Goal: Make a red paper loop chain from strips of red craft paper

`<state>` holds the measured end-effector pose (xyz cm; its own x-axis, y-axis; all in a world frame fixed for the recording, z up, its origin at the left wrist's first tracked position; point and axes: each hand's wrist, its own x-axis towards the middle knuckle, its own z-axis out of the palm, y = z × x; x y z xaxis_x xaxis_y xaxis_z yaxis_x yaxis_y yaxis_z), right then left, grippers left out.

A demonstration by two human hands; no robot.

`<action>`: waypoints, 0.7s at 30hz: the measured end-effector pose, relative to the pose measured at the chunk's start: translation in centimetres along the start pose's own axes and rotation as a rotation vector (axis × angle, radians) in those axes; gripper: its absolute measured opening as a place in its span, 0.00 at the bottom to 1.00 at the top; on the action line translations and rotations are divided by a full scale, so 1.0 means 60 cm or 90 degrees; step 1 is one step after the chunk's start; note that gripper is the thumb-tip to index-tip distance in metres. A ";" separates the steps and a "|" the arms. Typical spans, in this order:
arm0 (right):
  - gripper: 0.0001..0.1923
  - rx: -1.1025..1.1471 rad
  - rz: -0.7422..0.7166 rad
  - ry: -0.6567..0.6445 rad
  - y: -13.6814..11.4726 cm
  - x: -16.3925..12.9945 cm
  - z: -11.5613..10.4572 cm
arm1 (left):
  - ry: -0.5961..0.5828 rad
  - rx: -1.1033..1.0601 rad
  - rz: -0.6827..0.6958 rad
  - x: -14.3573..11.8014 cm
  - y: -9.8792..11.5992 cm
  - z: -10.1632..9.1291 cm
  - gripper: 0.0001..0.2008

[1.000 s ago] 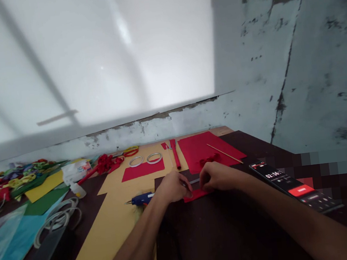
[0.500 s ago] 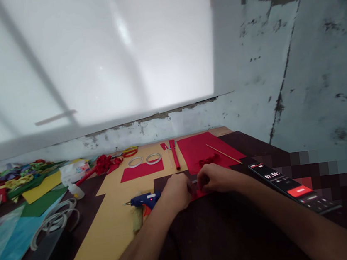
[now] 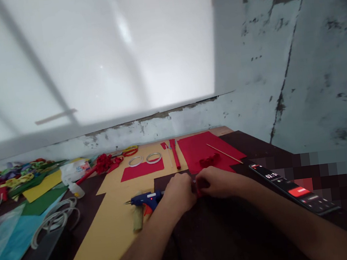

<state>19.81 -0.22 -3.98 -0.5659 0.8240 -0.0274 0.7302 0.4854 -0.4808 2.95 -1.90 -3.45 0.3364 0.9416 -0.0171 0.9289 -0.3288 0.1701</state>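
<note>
Both hands meet over the dark table, fingers closed around a small red paper strip. My left hand has its fingertips pinched at the strip's left end. Opposite it, my right hand curls its thumb and fingers on the right end. Most of the strip is hidden by the fingers. Just beyond the right hand, a curled red piece lies on a red sheet. A blue glue gun rests left of my left hand, its nozzle pointing left.
A thin wooden stick crosses the red sheet. Two rolls of tape, a red rod and yellow-handled scissors lie behind. A phone is at right. Coiled cable, a glue bottle and coloured sheets fill the left.
My hands have drawn closer together, and less of the red strip shows between them. The right hand has dipped slightly. Things on the table stay put.
</note>
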 end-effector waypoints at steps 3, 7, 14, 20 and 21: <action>0.06 -0.001 0.015 -0.004 -0.003 -0.002 -0.003 | -0.014 -0.016 -0.002 -0.002 0.001 -0.005 0.12; 0.08 0.010 0.031 -0.015 -0.004 0.000 -0.004 | -0.017 -0.028 0.012 -0.002 -0.002 -0.009 0.12; 0.09 0.059 0.068 -0.045 0.004 0.007 -0.007 | -0.074 -0.092 0.036 0.003 -0.011 -0.014 0.09; 0.11 0.072 0.101 -0.088 0.022 0.002 -0.028 | -0.140 -0.166 0.105 0.003 -0.032 -0.029 0.16; 0.12 0.071 0.100 -0.096 0.025 0.001 -0.031 | -0.149 -0.169 0.108 0.002 -0.036 -0.033 0.19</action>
<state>21.58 1.10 -3.06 -0.5051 0.8301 -0.2364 0.7720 0.3121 -0.5537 0.68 -0.92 -1.90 0.5364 0.8234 -0.1852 0.7952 -0.4195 0.4379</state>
